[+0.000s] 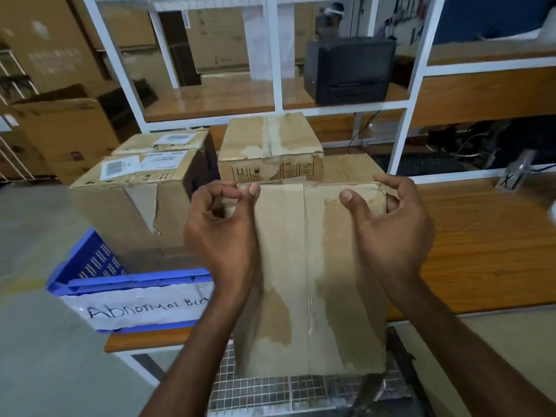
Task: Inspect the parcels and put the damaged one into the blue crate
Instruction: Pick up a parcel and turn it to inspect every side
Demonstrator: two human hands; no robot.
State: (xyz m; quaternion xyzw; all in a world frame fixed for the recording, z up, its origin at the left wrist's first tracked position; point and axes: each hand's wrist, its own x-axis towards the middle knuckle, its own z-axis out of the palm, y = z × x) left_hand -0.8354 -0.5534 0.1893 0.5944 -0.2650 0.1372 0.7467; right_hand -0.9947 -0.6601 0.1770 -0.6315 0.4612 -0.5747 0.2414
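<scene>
Two hands held one brown parcel (304, 266) upright at the near edge of the wooden table (481, 251): the left hand (222, 233) pinched its top left corner, thumb on the near face and fingers curled at the edge, while the right hand (391, 233) gripped the top right corner likewise. Clear tape ran down the parcel's middle, with darker stains either side. Just left sat the blue crate (135, 279), its near wall bearing a paper label (144, 308) reading "Abnormal Bin". Beyond the crate's near rim rose a larger carton (135, 191) with a torn side, and farther back stood a taped carton (270, 145)
</scene>
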